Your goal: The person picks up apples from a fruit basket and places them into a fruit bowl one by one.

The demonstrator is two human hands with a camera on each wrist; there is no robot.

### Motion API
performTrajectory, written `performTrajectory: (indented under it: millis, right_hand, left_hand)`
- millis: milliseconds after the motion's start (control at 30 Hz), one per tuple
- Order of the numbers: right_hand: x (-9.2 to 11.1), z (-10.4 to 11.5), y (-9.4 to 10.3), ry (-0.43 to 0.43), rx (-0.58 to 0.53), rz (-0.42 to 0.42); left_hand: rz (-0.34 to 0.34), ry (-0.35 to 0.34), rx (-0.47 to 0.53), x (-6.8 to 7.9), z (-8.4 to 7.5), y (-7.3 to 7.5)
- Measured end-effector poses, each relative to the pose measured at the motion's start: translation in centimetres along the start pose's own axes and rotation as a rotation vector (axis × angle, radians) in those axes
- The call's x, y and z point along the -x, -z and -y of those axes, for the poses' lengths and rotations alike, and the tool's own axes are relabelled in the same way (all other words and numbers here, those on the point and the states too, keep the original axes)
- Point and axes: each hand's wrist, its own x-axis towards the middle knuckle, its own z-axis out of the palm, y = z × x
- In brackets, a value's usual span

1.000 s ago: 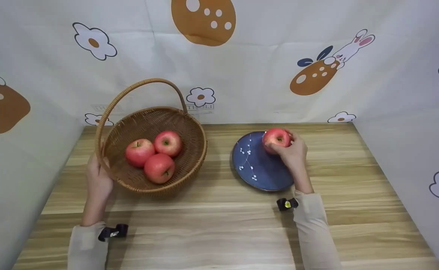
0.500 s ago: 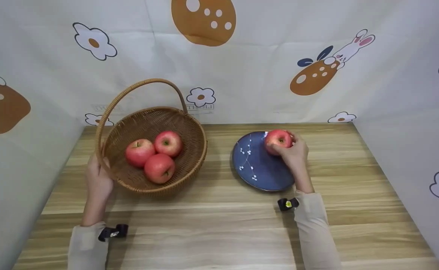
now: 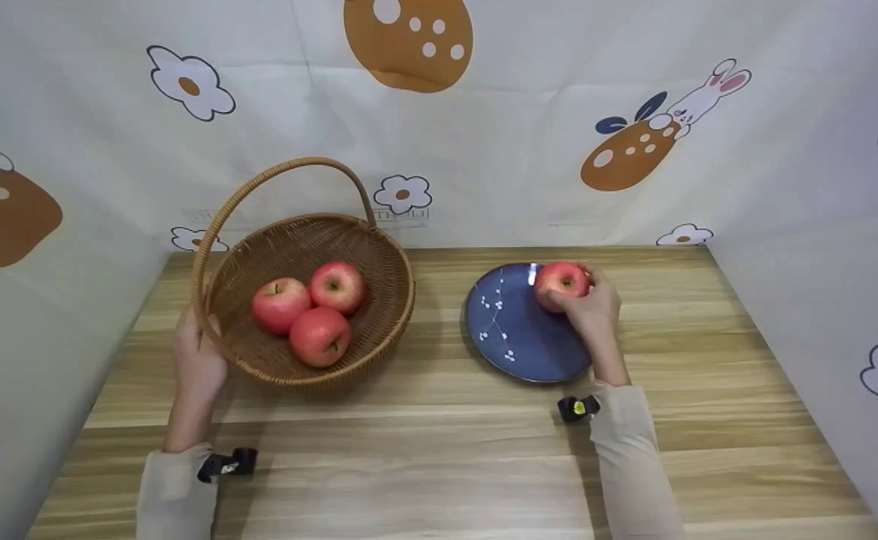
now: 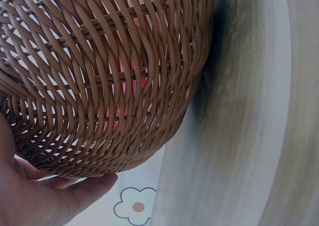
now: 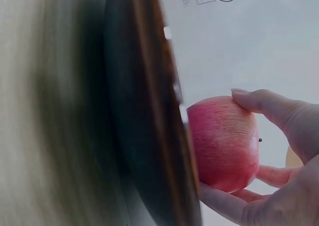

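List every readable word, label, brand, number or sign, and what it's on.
None reads clearly.
Boxed lettering on the white backdrop, by the basket handle: too faint.
Smaller line beneath it: too small.
Yellow mark on the right wrist's black device: too small.
Plate: no lettering visible.

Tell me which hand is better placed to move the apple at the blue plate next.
Probably the right hand: it grips that apple, while the left hand holds the basket, away from the plate.
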Motion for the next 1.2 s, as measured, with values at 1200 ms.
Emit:
performTrajectory:
  millis: [1200]
  right_hand:
    - [0.37,-0.29,-0.71,0.051,-0.005,0.082]
  left_hand:
    - [-0.011,-0.002,-0.02,0.02,0.02,0.06]
